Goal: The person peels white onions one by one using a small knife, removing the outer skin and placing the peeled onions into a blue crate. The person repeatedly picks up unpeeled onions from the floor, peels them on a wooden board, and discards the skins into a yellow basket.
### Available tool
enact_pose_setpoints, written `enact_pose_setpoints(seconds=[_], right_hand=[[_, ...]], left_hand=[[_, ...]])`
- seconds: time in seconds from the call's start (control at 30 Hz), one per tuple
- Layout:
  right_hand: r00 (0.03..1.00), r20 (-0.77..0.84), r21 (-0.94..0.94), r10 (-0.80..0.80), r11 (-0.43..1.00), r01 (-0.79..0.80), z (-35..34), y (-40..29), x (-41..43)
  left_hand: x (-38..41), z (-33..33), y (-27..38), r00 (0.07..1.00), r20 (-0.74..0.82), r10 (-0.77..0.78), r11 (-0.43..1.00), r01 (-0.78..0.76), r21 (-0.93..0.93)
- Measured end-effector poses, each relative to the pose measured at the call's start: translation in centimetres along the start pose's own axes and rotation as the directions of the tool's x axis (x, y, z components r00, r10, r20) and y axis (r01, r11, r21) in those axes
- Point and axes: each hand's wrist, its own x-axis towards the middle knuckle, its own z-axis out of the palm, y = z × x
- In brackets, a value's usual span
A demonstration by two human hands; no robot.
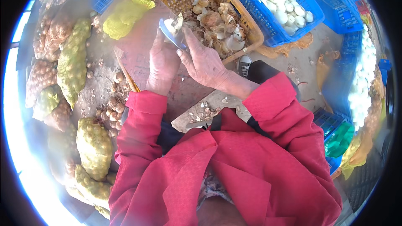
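Above a reddish board (135,58), my two hands meet close together. My left hand (163,59) is curled, fingers up, around a pale onion (170,25) that is partly hidden. A blue-handled peeling tool or knife (169,34) lies slantwise across the onion, between the hands. My right hand (204,59) has its thumb and fingers at the lower end of this blue tool. A strip of pale onion skin (179,22) stands up beside the onion. Just beyond, an orange plastic crate (258,37) holds brown onion skins (216,22).
A blue crate (267,39) of peeled white onions (276,0) stands at upper right. A yellow mesh bag (125,18) lies on the board's far left. Loose brown onions (114,113) and full mesh sacks (94,147) cover the floor at left. More blue crates (339,69) stand at right.
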Motion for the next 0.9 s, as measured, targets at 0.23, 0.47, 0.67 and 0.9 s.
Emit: enact_pose_setpoints(seconds=[0.23,0.47,0.67,0.9], right_hand=[[0.997,0.051,-0.112,-0.062,0.991,0.068,-0.2,-0.1,0.5],[0.996,0.091,-0.140,0.003,0.990,0.009,-0.1,-0.1,1.4],[0.998,0.060,-0.113,0.002,0.994,0.005,-0.4,-0.3,1.9],[0.963,0.094,0.125,0.253,0.957,-0.263,-2.3,0.7,3.2]], left_hand=[[0.3,-1.3,0.4,0.996,0.065,-0.059,0.993,0.065,-0.099],[0.2,-0.3,0.5,0.998,-0.067,-0.020,0.998,0.016,-0.053],[0.4,-0.6,0.6,0.997,-0.075,0.007,0.996,-0.014,-0.084],[-0.4,0.3,1.3,0.999,0.037,-0.007,0.974,0.016,-0.226]])
